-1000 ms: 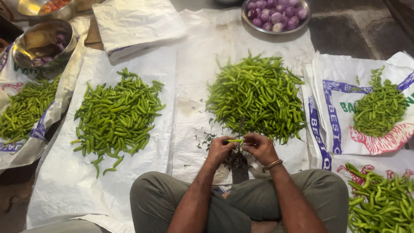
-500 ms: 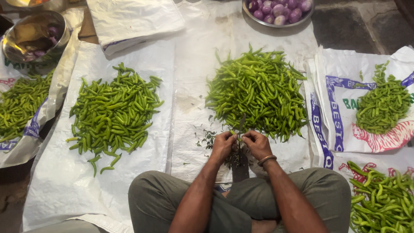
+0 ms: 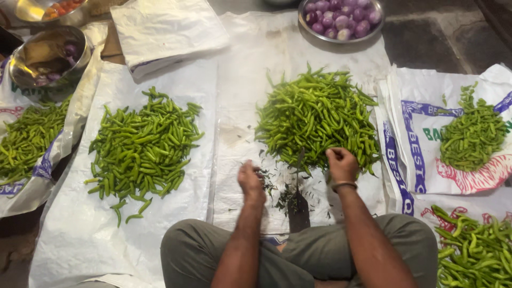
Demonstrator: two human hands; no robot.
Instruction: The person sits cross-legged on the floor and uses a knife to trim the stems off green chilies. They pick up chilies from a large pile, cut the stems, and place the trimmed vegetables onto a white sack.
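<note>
Green chillies lie all around the person, who sits cross-legged in grey-green trousers on white woven sacks spread over the floor. Nearest, between the knees, an upright dark blade point(image 3: 298, 205) stands on its base, with a scatter of small green stems and trimmings point(image 3: 277, 189) on the sack around it.

The left hand point(image 3: 250, 181) hangs just left of the blade, fingers curled in loosely; whether it holds a chilli I cannot tell, since nothing shows between the fingers. The right hand point(image 3: 341, 164), a bangle on its wrist, is closed into a loose fist just right of the blade tip, its knuckles touching the near edge of the big middle heap of chillies point(image 3: 314, 120). What it grips, if anything, is hidden.

Further left of the left fingers, well apart, a flatter spread of chillies point(image 3: 141, 146) lies on its own sack, and beyond that another lot point(image 3: 26, 141) at the far left edge. To the right of the right fingers sit a small mound point(image 3: 472, 130) on a printed sack and a further pile point(image 3: 474, 250) by the knee.

Judging by the stem litter and the separate spread at left, some chillies look already trimmed, yet the middle heap remains large, so much seems left.

Farthest off stand a steel bowl of purple onions point(image 3: 341, 16) and two steel bowls point(image 3: 48, 53) at upper left.
</note>
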